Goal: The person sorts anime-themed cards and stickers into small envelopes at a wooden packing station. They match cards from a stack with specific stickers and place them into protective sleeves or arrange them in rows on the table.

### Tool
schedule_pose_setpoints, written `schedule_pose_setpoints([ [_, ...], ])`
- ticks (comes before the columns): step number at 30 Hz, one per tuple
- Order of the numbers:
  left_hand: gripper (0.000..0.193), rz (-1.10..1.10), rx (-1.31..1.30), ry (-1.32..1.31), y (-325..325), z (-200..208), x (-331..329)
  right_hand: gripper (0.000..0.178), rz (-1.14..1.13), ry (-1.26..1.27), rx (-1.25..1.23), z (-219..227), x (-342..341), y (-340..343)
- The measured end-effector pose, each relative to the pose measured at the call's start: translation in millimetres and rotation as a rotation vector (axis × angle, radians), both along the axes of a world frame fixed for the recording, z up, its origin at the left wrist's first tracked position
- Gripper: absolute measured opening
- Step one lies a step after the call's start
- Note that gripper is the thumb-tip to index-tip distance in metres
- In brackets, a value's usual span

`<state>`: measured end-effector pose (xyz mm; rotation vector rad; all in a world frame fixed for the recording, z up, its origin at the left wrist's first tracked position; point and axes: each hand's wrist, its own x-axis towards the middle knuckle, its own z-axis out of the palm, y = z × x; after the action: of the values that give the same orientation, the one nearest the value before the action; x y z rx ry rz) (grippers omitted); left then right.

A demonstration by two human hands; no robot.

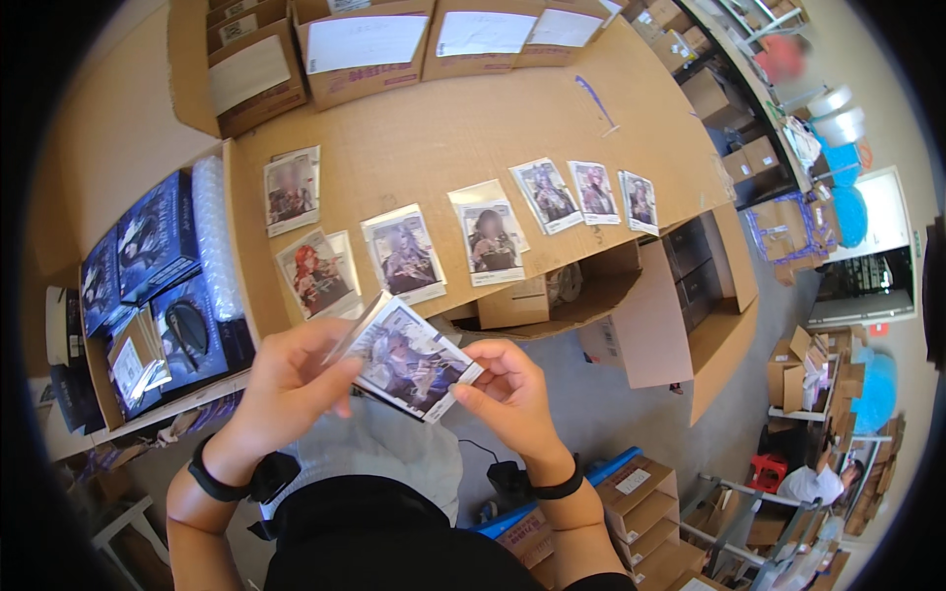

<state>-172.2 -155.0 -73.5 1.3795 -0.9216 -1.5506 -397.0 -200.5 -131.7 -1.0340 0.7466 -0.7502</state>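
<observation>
Brown cardboard is covering the worktable [414, 138], and a row of cartons [370, 49] is bounding its far side, leaving a broad strip of room between them and the card piles [402, 251]. From my remote seat I am counting seven of these piles, lying in an uneven arc; the middle and right ones are sitting close to the near edge, with narrow gaps between the three on the right. Blue boxes [158, 236] and a strip of bubble wrap [212, 236] are closing off the left side, while an open carton [650, 340] is standing below the near edge on the right. I am seeing the held cards [409, 360] tilting in front of that edge, between both hands and apart from the table. My left hand [305, 374] is curling partway closed, thumb and fingers gripping their left side; my right hand [512, 394] is pinching the lower right edge between thumb and bent fingers. Glare is blurring the cards' left side, so they are probably forming a stack, but I am not managing to judge how many. Grey floor [611, 389] is showing beyond the right hand.
</observation>
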Motion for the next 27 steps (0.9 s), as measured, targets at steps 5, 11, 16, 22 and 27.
schedule_pose_setpoints([
  [5, 0.023, -0.021, -0.055, -0.038, -7, -2, -2, 0.035, -0.035, -0.006, -0.044, 2, 4, 1],
  [11, 0.025, -0.101, -0.001, 0.030, -4, -4, 6, 0.034, 0.053, -0.007, -0.052, 6, 0, 0],
  [16, 0.028, -0.145, 0.025, 0.082, -3, -6, 8, 0.032, 0.012, -0.043, -0.003, 3, 3, 3],
  [22, 0.031, -0.173, 0.020, 0.099, -5, -9, 7, 0.025, 0.040, -0.024, 0.003, -3, -5, 4],
  [27, 0.031, -0.162, 0.068, 0.121, -6, -15, 3, 0.021, 0.074, -0.079, -0.032, -4, -10, -2],
])
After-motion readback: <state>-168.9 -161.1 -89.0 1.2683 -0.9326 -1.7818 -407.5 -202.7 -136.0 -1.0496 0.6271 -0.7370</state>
